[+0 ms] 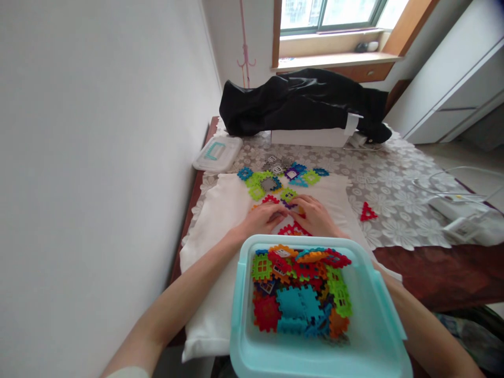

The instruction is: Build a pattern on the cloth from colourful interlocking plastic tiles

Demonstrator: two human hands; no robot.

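My left hand (pixel 264 216) and my right hand (pixel 315 214) lie close together on a white cloth (pixel 220 220), fingers curled over small interlocking plastic tiles; what each pinches is hidden. A red tile (pixel 293 229) shows between my wrists. Just beyond my fingers spreads a group of joined tiles (pixel 275 181) in green, blue, purple and grey. In front of me stands a light blue plastic box (pixel 366 336) holding several loose tiles (pixel 299 294) in red, orange, green and blue.
A single red triangular tile (pixel 368 212) lies on the lace tablecloth to the right. The box lid (pixel 217 153) rests at the far left corner. A black garment (pixel 303 102) drapes over a white box at the back. White cables and an adapter (pixel 459 210) sit at right.
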